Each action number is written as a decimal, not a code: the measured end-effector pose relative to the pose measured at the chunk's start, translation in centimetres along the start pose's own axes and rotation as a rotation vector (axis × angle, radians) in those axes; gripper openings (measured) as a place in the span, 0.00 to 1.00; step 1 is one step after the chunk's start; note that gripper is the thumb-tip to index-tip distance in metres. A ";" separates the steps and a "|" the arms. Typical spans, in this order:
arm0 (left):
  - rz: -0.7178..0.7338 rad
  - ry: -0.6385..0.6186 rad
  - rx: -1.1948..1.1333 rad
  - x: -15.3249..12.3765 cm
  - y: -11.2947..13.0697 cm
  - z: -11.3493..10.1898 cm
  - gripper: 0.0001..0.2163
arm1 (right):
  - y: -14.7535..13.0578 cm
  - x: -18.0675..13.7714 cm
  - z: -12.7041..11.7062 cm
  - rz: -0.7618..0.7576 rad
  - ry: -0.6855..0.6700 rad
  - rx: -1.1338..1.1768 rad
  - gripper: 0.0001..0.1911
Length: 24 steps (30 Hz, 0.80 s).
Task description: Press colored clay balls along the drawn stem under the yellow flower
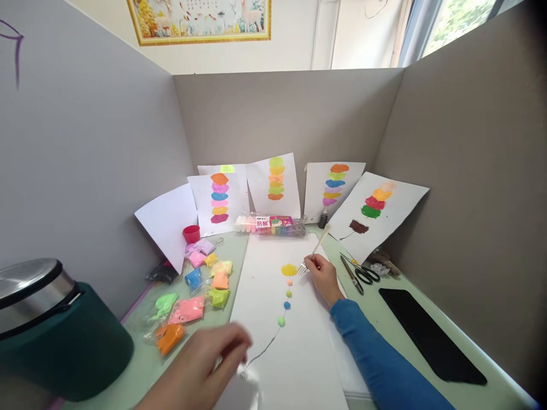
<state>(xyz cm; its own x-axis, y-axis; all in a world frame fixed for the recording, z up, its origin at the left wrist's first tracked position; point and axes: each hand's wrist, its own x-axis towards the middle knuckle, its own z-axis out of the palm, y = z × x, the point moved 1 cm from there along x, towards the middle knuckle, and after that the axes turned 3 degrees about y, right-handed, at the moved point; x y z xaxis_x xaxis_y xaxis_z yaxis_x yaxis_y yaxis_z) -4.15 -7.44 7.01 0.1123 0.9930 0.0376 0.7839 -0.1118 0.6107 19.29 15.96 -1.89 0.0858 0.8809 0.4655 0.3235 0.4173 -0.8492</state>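
Observation:
My right hand is closed around a fork with a pale handle. Its tines point down-left, at the right edge of a flat yellow clay disc on the white paper. Below the disc, small clay balls run down a drawn line: an orange ball, a yellow-green ball, a blue ball and a green ball. Slightly blurred, my left hand hovers over the paper's lower left, fingers loosely bent, a gap between thumb and forefinger. Nothing shows in it.
Bagged clay, including an orange pack, lies left near a red cup and a large green container. A clay package lies behind the paper. Scissors, a pen and a black phone-like slab are right.

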 end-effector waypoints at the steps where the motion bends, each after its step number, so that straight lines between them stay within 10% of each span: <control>1: 0.064 -0.018 0.039 2.5 0.9 0.1 0.10 | -0.1 0.1 0.0 -0.009 0.000 -0.019 0.13; 8: 0.145 0.108 0.378 13.5 0.6 4.4 0.10 | -1.4 1.8 1.2 -0.054 -0.044 -0.097 0.11; 24: 0.291 0.154 0.554 14.0 -3.4 7.4 0.11 | 1.2 1.6 2.1 -0.081 -0.003 -0.202 0.10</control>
<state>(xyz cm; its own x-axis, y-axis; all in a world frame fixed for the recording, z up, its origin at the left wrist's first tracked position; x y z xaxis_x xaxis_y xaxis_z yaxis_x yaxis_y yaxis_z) -0.75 6.60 -0.44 0.3118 0.9085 0.2782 0.9382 -0.3407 0.0608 17.81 18.40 -2.72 0.0497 0.8471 0.5291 0.5117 0.4334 -0.7418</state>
